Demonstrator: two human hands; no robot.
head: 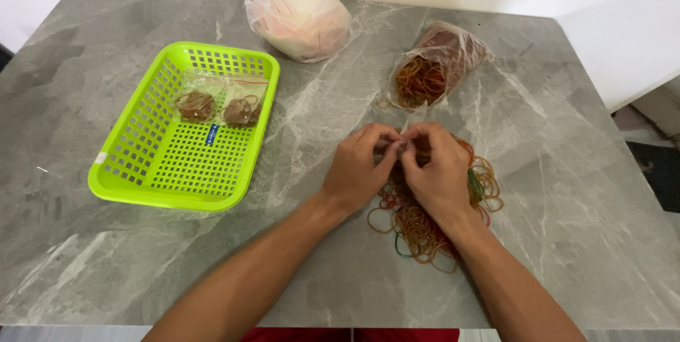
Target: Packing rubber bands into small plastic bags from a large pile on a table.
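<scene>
Small clear bag (413,117) — I have it pinched at the fingertips of both hands, just above the loose pile of rubber bands (425,223) on the grey marble table (567,229), right of centre. My left hand (356,170) and right hand (438,172) meet thumb to thumb, fingers closed on the thin plastic; how much of it they have I cannot tell. Just beyond them lies an open bag of rubber bands (432,69), mouth toward me. Farther off sits a knotted white plastic bag (297,9). At the left, a lime-green basket (142,165) holds two small filled packets (219,107) — well apart from my hands.
</scene>
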